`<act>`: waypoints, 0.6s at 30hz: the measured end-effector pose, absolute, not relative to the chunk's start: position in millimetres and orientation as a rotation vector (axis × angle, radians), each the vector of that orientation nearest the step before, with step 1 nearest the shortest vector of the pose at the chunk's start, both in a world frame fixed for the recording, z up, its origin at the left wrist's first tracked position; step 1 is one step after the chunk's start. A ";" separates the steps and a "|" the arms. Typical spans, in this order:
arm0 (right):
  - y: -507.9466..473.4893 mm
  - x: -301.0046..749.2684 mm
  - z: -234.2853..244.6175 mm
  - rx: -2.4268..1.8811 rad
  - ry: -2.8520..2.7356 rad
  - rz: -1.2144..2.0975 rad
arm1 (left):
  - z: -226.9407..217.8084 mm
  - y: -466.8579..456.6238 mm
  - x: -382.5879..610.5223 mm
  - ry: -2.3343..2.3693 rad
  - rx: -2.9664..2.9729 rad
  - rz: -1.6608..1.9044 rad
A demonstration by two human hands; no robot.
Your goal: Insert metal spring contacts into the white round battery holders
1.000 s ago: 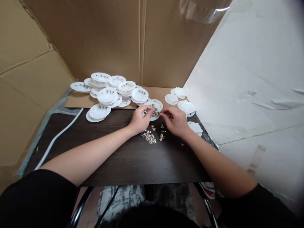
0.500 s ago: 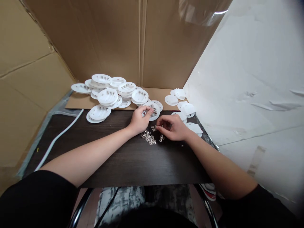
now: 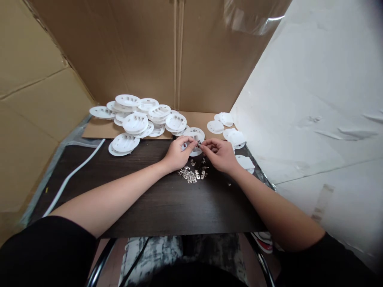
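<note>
Between the two hands, at the far side of the dark wood-grain tabletop, a white round plastic disc is pinched at its near rim by the left hand, with thumb and forefinger closed on it. Meeting that pinch from the right, the right hand has its fingertips pressed together on a small shiny metal clip, held against the disc. Just below the grip, toward the person, a loose heap of matching metal clips lies on the table. Left of the grip and farther back sits a pile of white slotted plastic discs, partly on a flat brown cardboard sheet. Right of the grip lie smaller white plastic covers, close to a white plastic sheet. Well to the left, a white cable crosses the table.
</note>
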State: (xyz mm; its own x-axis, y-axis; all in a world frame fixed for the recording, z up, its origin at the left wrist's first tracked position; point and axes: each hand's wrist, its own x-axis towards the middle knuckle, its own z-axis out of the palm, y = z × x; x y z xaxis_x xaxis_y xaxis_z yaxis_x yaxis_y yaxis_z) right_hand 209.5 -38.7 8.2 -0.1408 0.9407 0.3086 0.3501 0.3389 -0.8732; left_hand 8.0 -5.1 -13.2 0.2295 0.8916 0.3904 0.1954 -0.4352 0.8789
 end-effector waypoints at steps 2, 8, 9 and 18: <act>-38.2 208.7 8.3 -1.172 -1.642 0.859 | -12.8 -5.0 8.3 0.989 1.794 1.228; -31.9 215.4 12.6 -1.129 -1.567 0.929 | -4.4 -10.1 7.4 0.958 1.809 1.177; -31.1 217.5 13.8 -1.126 -1.592 0.907 | -3.1 -11.4 6.9 0.968 1.818 1.170; -32.9 224.3 15.2 -1.160 -1.981 0.473 | -4.0 -13.9 5.9 0.817 1.771 1.074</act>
State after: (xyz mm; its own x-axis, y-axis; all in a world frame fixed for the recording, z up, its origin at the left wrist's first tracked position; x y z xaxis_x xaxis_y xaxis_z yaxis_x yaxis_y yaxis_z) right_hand 224.3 -32.9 15.2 -0.2827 0.8546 0.4355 0.5659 0.5152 -0.6437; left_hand 5.9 -13.9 -4.0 0.4090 0.8519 0.3270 0.0874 -0.3933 0.9152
